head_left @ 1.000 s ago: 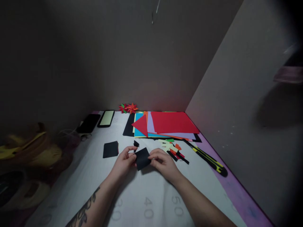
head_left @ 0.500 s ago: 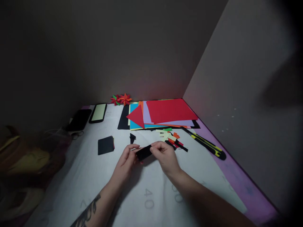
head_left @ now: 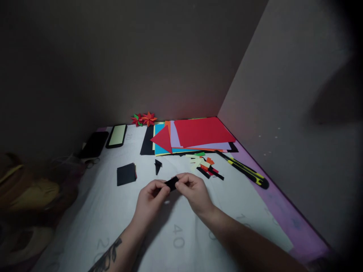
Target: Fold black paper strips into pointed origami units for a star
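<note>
A small folded piece of black paper (head_left: pixel 171 183) is stretched between my two hands, above the white table cover (head_left: pixel 159 234). My left hand (head_left: pixel 151 194) pinches its left end between thumb and fingers. At the right end, my right hand (head_left: pixel 193 189) grips it the same way. Beyond the hands lies a small folded black paper piece (head_left: pixel 158 166). A stack of black paper squares (head_left: pixel 126 174), with coloured edges peeking out on its right side, sits to the left of my left hand.
Coloured paper sheets (head_left: pixel 204 132) lie at the back, with two folded paper stars (head_left: pixel 149 118) beside them. Paper scraps (head_left: pixel 202 162) and a box cutter (head_left: pixel 246 172) are on the right. A phone (head_left: pixel 117 136) and a dark flat object (head_left: pixel 95 144) lie back left. Walls bound the back and right.
My left hand has turned, its thumb now pressing on the paper's left end. Less of the black paper shows between my hands, and it tilts more.
</note>
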`<move>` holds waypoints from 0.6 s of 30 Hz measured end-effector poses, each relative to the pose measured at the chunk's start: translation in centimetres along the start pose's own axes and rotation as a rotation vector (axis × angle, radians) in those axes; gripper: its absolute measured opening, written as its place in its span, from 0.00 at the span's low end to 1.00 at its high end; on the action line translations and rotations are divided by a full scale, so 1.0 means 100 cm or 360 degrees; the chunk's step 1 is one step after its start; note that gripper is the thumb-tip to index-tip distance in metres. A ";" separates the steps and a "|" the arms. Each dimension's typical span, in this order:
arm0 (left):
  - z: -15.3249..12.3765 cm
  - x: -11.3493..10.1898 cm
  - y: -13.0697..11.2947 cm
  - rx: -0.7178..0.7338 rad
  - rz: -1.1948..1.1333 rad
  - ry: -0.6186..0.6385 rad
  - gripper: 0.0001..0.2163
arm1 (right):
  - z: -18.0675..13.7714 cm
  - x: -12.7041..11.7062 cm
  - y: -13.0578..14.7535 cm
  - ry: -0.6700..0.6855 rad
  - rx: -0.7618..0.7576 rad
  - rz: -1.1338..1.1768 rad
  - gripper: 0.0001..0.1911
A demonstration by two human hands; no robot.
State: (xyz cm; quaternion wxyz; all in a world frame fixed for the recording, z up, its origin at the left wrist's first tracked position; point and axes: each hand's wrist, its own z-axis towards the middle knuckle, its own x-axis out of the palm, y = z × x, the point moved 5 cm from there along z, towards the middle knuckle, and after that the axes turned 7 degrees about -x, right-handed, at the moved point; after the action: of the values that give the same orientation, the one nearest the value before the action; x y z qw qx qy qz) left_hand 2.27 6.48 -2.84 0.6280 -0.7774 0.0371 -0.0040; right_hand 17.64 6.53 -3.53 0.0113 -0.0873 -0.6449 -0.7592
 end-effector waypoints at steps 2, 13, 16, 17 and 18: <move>-0.001 0.001 -0.001 -0.0001 0.0012 0.0016 0.08 | -0.001 -0.001 -0.003 -0.0079 0.0054 -0.0046 0.06; -0.008 0.002 -0.007 -0.0022 0.0161 -0.0184 0.10 | -0.008 -0.002 -0.009 -0.0197 0.0086 -0.0026 0.07; -0.008 0.002 -0.005 -0.0003 0.0171 -0.0228 0.10 | -0.009 -0.001 -0.009 -0.0203 0.0068 -0.0022 0.08; -0.008 0.002 -0.005 0.0005 0.0173 -0.0240 0.10 | -0.010 -0.001 -0.009 -0.0206 0.0062 -0.0012 0.07; -0.008 0.003 -0.004 0.0014 0.0174 -0.0247 0.10 | -0.010 0.000 -0.010 -0.0212 0.0056 -0.0001 0.07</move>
State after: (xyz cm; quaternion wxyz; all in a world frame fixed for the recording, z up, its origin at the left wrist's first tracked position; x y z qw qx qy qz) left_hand 2.52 5.76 -2.25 0.6317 -0.7693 0.0306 0.0903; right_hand 17.44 5.73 -4.67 -0.0303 -0.1373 -0.6575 -0.7403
